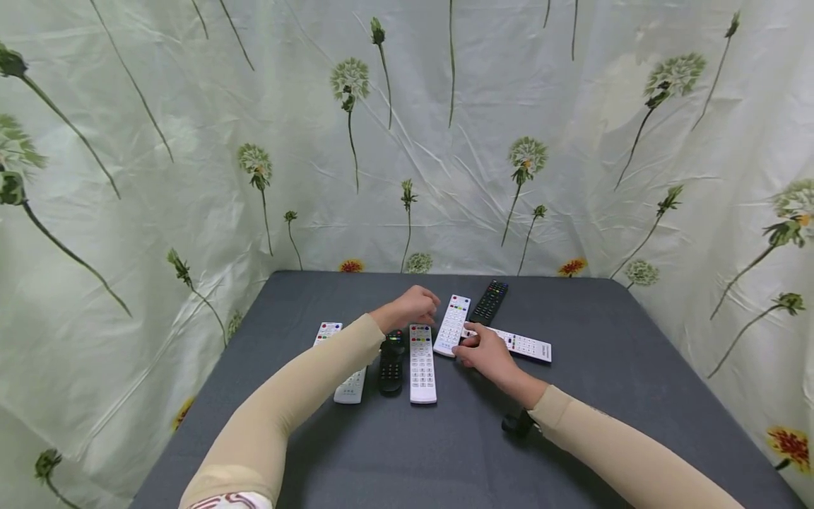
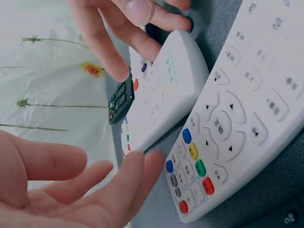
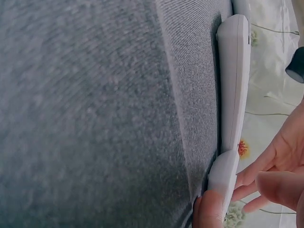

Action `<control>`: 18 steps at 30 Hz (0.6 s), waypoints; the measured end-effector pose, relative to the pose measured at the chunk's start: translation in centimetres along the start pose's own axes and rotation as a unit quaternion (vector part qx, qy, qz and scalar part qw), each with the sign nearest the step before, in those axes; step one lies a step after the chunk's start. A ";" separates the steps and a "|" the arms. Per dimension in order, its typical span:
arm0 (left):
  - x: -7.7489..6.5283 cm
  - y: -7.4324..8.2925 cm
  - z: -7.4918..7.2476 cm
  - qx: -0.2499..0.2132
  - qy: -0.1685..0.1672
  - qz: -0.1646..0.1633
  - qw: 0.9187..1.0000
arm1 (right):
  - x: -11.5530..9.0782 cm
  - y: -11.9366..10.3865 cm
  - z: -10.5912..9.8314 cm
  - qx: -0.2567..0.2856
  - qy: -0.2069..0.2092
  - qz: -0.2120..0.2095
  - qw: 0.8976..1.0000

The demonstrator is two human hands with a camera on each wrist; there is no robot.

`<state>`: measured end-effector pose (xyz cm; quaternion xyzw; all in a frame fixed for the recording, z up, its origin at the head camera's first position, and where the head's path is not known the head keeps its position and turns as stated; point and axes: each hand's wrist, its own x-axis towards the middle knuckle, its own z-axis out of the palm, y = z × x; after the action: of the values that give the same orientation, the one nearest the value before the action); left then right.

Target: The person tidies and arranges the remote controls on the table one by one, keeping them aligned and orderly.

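"Which one is being handled?"

"The slanted white remote (image 1: 450, 329). It lies just right of the straight white remote (image 1: 422, 371), its far end leaning away from it. The right hand (image 1: 492, 355) has curved fingertips at the slanted one's near end."

"Gripping it?"

"I can't tell from here whether they pinch it or only touch it. The left hand (image 1: 413, 307) is loose, nothing in it, over the far end of the straight one."

"And what step would you call this?"

"Lining up, I'd guess. The straight one already makes a rough row with the black remote (image 1: 391, 375) just left of it and another white remote (image 1: 349, 389) farther left."

"What would the next move ask for, then?"

"A small turn, probably, to bring the slanted one parallel to the straight one, without nudging the diagonal white remote (image 1: 531, 348) farther right of it. There's a second black remote (image 1: 490, 304) out beyond it to the right, too."

"How does the slanted one look?"

"Slim, white, smooth-cased, a bit rounded at the near end, where there's teal lettering. Small keys cover the face, coloured ones toward the far end. I can't read their labels."
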<state>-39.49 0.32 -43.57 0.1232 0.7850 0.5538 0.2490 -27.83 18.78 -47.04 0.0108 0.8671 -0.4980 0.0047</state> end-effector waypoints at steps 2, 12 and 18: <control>0.4 -0.1 0.2 0.002 -0.006 -0.011 1.000 | 0.2 0.0 0.2 0.006 -0.003 0.003 1.000; 1.2 0.1 0.8 -0.024 0.014 -0.053 0.998 | 1.1 0.1 1.2 0.028 0.001 0.020 0.999; 1.2 0.4 0.8 -0.053 0.018 -0.067 0.996 | 1.4 0.4 1.6 0.094 0.016 0.011 0.995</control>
<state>-40.16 1.66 -43.72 0.0472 0.7650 0.5791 0.2778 -29.23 17.64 -48.17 0.0290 0.8165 -0.5766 -0.0046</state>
